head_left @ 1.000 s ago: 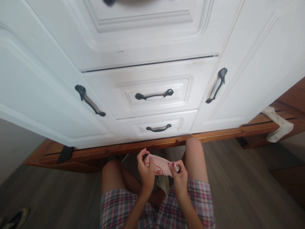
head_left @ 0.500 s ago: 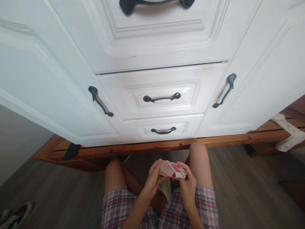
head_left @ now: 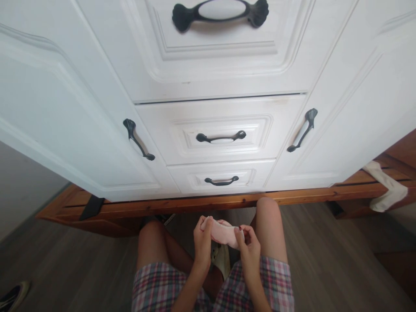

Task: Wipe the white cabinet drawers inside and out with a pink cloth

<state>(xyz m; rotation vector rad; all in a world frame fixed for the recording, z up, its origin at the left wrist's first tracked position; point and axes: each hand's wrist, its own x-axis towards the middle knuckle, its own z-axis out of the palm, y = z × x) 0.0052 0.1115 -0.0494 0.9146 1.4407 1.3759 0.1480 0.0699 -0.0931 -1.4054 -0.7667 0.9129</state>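
White drawers [head_left: 182, 91] stand closed as left hand [head_left: 203, 243] and right hand [head_left: 251, 250], thumbs and fingers pinching either end, hold a pink cloth [head_left: 224, 234] stretched between bare knees [head_left: 269, 216]: gripped, not yet set down. White fabric [head_left: 389, 190] drapes a wooden ledge [head_left: 312, 197].

The cabinet [head_left: 208, 115] stands on the bench [head_left: 182, 204], before the knees [head_left: 268, 212]. The cloth [head_left: 225, 235] spans from left hand [head_left: 203, 240] to right hand [head_left: 249, 247]. A sock [head_left: 390, 188] drapes over the bench at right; far left, a shoe [head_left: 16, 297] is on the floor [head_left: 325, 260]. Something [head_left: 169, 219] too dim to name lies beneath the bench.
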